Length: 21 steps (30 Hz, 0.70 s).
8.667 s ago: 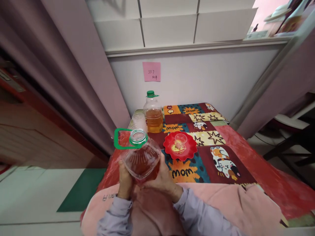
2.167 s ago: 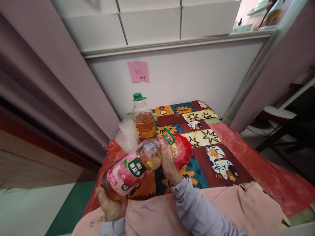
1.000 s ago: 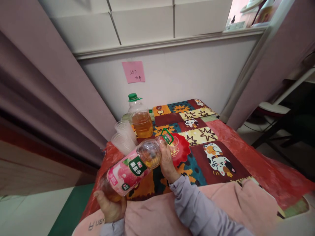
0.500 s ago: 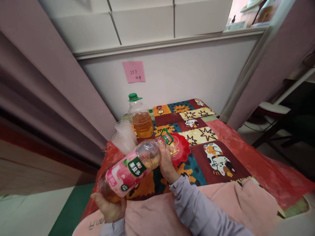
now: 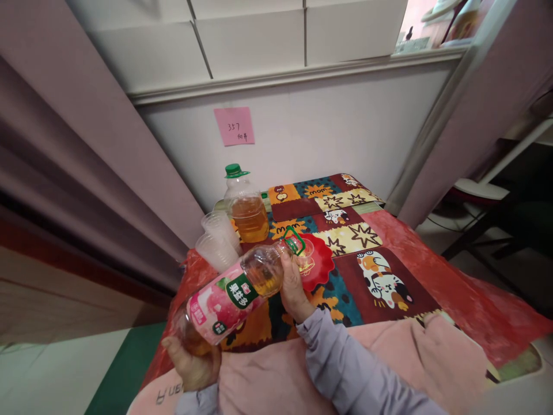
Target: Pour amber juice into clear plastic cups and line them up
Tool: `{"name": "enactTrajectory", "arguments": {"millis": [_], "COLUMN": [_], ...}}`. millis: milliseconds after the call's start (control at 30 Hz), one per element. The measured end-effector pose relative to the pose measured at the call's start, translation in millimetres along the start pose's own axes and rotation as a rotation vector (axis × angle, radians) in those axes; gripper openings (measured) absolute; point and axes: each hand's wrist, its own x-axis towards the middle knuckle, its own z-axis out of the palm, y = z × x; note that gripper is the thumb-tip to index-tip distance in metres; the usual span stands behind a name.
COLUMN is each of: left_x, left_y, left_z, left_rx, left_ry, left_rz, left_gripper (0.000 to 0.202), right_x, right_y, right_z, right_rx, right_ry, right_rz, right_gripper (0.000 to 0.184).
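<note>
A large clear bottle [image 5: 233, 294] with a pink peach label and amber drink lies tilted between my hands, its uncapped mouth with a green ring over a small clear cup [image 5: 306, 249] on a red plate [image 5: 322, 264]. My left hand [image 5: 193, 362] cups the bottle's base from below. My right hand [image 5: 292, 287] is wrapped round the bottle's shoulder near the neck. Whether liquid flows into the cup I cannot make out.
A second bottle [image 5: 246, 207] with a green cap and amber drink stands at the back left. Beside it lie two stacks of clear plastic cups [image 5: 218, 240]. The table has a patterned cat cloth [image 5: 380, 276] over red plastic. A pink note [image 5: 234, 125] hangs on the wall.
Since the earliest frame the bottle went from upright in both hands to tilted over the cup. In the last second it has barely moved; its base sank slightly.
</note>
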Motion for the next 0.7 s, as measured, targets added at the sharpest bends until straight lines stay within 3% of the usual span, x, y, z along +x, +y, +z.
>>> {"name": "enactTrajectory", "arguments": {"millis": [533, 700], "left_x": [6.5, 7.2], "left_y": [-7.6, -5.7], "left_z": [-6.5, -3.7], "left_rx": [0.012, 0.007], "left_ry": [0.003, -0.021], "left_rz": [-0.049, 0.003], "left_gripper": [0.082, 0.085], "right_x": [-3.6, -1.5], "right_y": [0.0, 1.6], "right_z": [-0.4, -0.2], "right_rx": [-0.029, 0.021], "right_ry": [0.074, 0.058], "right_rz": [-0.033, -0.014], "right_gripper": [0.055, 0.053]}}
